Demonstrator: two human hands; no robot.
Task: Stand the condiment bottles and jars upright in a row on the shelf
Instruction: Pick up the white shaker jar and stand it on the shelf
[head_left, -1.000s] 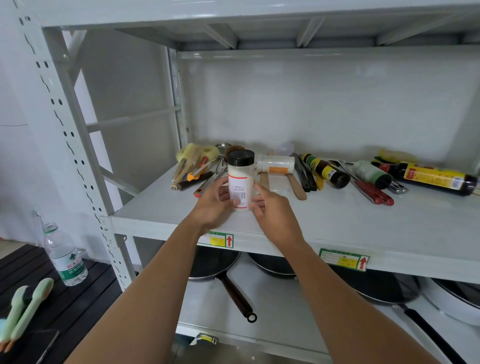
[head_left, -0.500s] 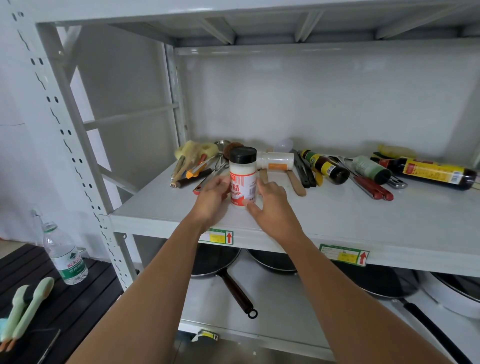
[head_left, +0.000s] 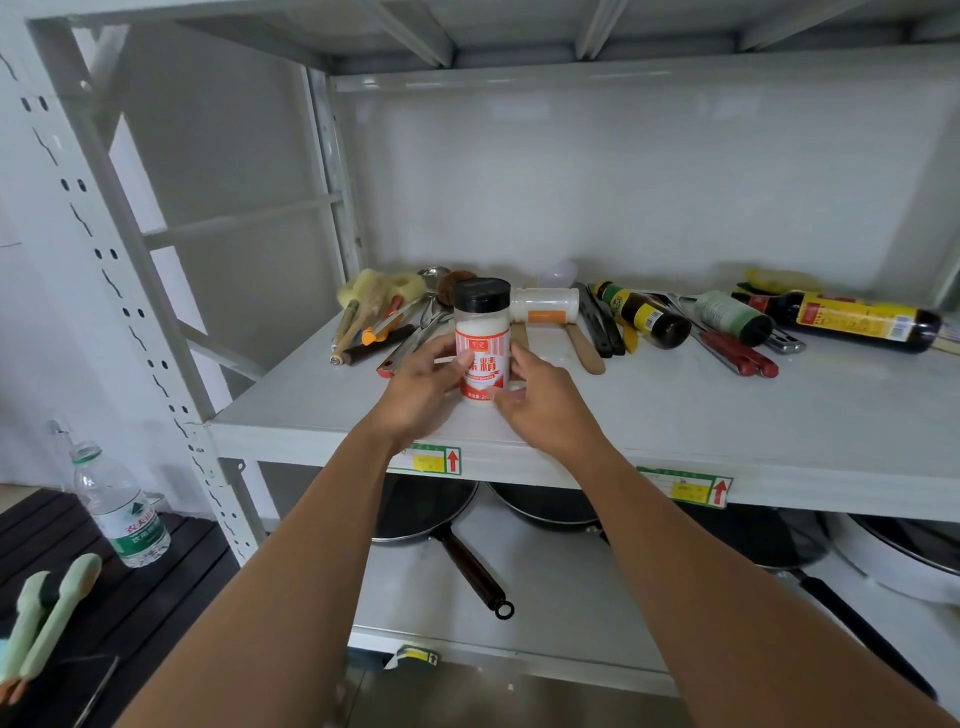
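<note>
A white seasoning jar with a black cap and red label stands upright near the front of the grey shelf. My left hand grips its left side and my right hand holds its right side and base. Behind it a second white jar lies on its side. Further right lie a small dark sauce bottle, a green-labelled bottle and a long dark soy bottle, all on their sides.
Utensils are heaped at the shelf's back left; tongs, a wooden spatula and red-handled tools lie among the bottles. Pans sit on the lower shelf. A water bottle stands on a dark surface at lower left.
The jar has been turned so its red label faces me, and it has come down onto the shelf, a little nearer the front. Both hands stay on it.
</note>
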